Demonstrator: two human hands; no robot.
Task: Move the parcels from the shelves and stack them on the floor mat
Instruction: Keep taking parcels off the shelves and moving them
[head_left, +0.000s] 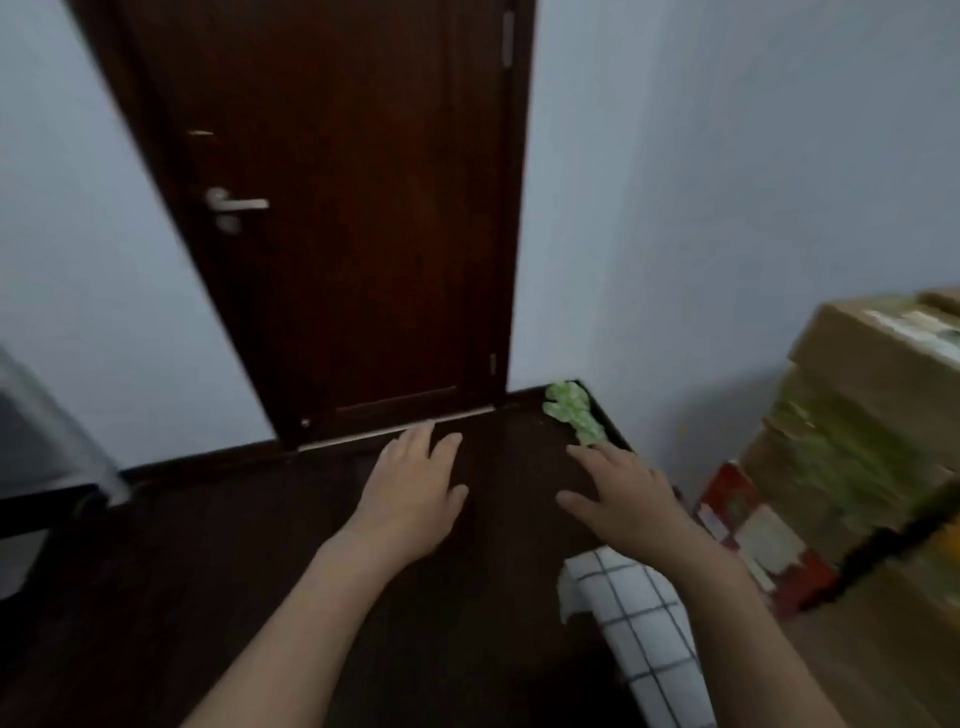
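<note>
Parcels: brown cardboard cartons stacked one on another at your far right, against the side wall. Motion blur smears them. Greenish streaks run across the middle cartons, and there is a pale label on the top one. A smaller red-and-white box sits low at the pile's near-left corner, touching it. What the pile stands on cannot be made out.

Room: pale blue-grey wall on both sides of a dark brown door, which is closed and has a silver lever handle. The floor is dark wood with dark skirting along the wall. A grey and black object at the left edge is too blurred to identify.

Checked white cloth lies low in view, under your right forearm. A crumpled green wad lies in the corner right of the door.

Your left hand and right hand are held out over the floor, palms down, apart from each other and from the parcels. Fingers are straight and loosely spread, holding nothing.

Counts: at least three brown cartons (exact number lost to blur), one red-and-white box, one door, one handle, one green wad, two hands.
</note>
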